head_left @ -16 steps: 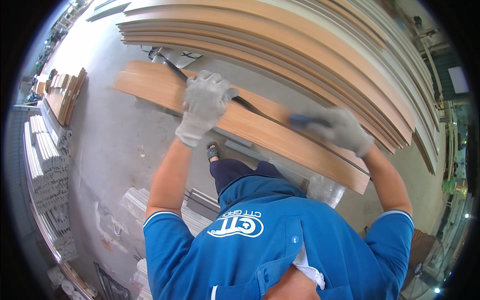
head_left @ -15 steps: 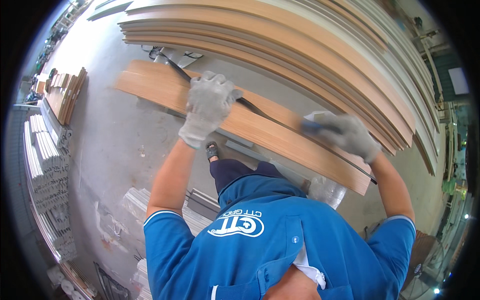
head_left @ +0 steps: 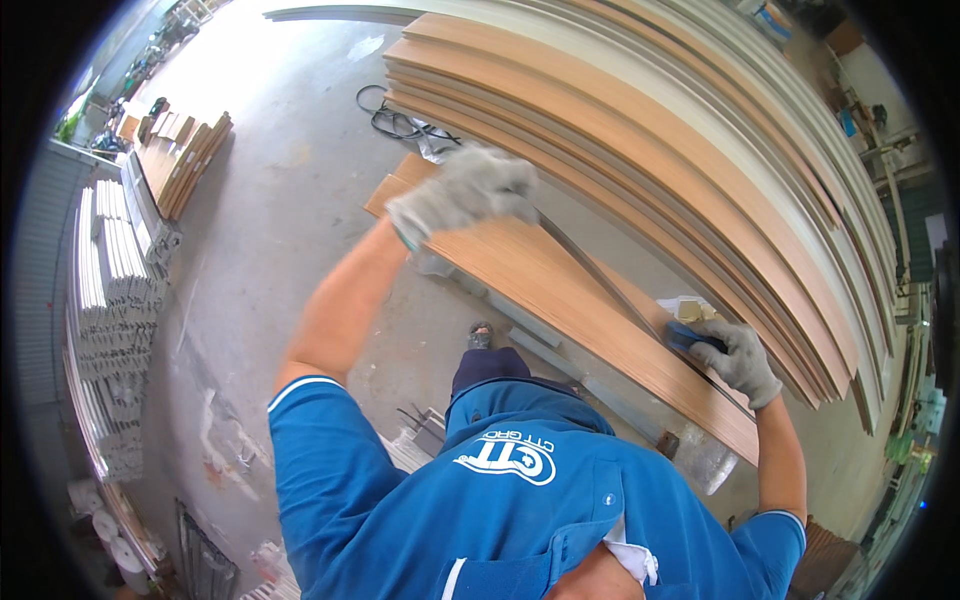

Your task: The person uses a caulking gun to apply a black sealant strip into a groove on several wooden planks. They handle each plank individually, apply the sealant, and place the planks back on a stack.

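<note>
A long wood-grain board lies slantwise in front of me, with a thin dark strip running along it. My left hand, in a grey glove and blurred, is closed on the strip over the board's far left part. From there the strip slopes down to the right. My gloved right hand grips a small blue tool and presses it against the strip near the board's right end. What kind of tool it is cannot be made out.
Beyond the board rises a large stack of long wood-grain boards. Black cable or strip loops lie on the floor. At left stand bundled white profiles and smaller stacked boards. Clear plastic wrap hangs below the board's right end.
My view has shifted, so the board appears lower and further right. My left hand is nearer the board's far left end, still on the strip. The right hand's tool is nearer the right end.
</note>
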Available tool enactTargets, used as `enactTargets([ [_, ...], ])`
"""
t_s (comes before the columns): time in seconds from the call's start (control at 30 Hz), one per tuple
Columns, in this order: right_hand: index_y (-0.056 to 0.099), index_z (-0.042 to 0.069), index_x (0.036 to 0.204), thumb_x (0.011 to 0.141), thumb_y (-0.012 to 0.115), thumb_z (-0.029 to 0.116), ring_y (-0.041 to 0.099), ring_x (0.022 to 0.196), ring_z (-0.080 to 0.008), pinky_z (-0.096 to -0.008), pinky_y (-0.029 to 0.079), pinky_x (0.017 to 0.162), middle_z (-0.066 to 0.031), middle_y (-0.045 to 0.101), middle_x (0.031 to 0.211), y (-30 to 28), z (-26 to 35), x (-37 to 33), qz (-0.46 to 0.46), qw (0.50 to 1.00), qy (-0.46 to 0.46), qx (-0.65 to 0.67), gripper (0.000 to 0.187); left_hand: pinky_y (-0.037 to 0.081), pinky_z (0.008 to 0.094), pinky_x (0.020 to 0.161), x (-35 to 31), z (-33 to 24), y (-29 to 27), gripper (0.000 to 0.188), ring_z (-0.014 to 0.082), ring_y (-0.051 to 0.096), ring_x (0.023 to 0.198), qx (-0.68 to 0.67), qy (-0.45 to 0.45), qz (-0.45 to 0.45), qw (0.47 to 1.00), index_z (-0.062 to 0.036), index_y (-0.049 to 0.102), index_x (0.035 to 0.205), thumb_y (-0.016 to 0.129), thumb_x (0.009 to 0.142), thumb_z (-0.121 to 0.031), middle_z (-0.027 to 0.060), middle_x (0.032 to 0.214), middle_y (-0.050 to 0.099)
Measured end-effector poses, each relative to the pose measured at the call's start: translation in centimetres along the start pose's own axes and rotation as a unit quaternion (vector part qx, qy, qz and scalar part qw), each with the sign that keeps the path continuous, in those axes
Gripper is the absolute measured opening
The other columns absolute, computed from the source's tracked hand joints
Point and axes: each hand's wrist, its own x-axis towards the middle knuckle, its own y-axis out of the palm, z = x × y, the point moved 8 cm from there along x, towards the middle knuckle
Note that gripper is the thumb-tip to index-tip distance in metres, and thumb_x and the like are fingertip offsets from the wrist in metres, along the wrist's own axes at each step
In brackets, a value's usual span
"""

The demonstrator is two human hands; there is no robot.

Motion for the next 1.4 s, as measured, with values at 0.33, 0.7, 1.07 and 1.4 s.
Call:
enactTargets([
  [0.33, 0.074, -0.003, 0.108, 0.081, 0.070, 0.016, 0.072, 0.074, -0.0211, -0.0324, 0.056, 0.073, -0.0171, 0.074, 0.085, 0.6, -0.4, 0.0, -0.025, 0.998, 0.037, 0.040, 0.033, 0.053, 0.0365, 0.087, -8.9, 14.2, -7.2, 0.015, 0.0250, 0.070, 0.098, -0.031, -0.209, -0.027, 0.977, -0.0074, 0.070, 0.102, 0.065, 0.093, -0.018, 0.0096, 0.097, 0.074],
  [0.7, 0.077, 0.008, 0.104, 0.080, 0.076, 0.018, 0.070, 0.070, -0.0298, -0.0373, 0.055, 0.066, -0.0147, 0.074, 0.084, 2.5, 4.8, 5.7, -0.021, 0.995, -0.078, -0.055, 0.026, 0.047, 0.0267, 0.083, -12.4, 15.9, -2.8, 0.020, 0.0110, 0.058, 0.090, -0.263, -0.308, -0.294, 0.866, 0.0020, 0.067, 0.105, 0.057, 0.103, -0.015, 0.0018, 0.094, 0.067],
  [1.07, 0.075, 0.014, 0.108, 0.089, 0.070, 0.028, 0.069, 0.073, -0.0334, -0.0435, 0.053, 0.068, -0.0131, 0.073, 0.084, 8.3, 19.5, 19.2, -0.053, 0.972, -0.205, -0.101, 0.024, 0.047, 0.0241, 0.081, -12.5, 15.7, -1.6, 0.021, 0.0077, 0.056, 0.089, -0.380, -0.313, -0.336, 0.803, 0.0025, 0.067, 0.103, 0.063, 0.102, -0.018, 0.0007, 0.095, 0.067],
  [1.4, 0.075, 0.015, 0.108, 0.092, 0.068, 0.029, 0.069, 0.073, -0.0343, -0.0434, 0.053, 0.070, -0.0160, 0.072, 0.083, 8.0, 21.3, 19.9, -0.033, 0.985, -0.147, -0.086, 0.022, 0.046, 0.0237, 0.071, -12.7, 15.8, -1.2, 0.026, 0.0058, 0.052, 0.078, -0.410, -0.290, -0.395, 0.769, 0.0018, 0.065, 0.096, 0.062, 0.104, -0.023, -0.0009, 0.082, 0.062],
])
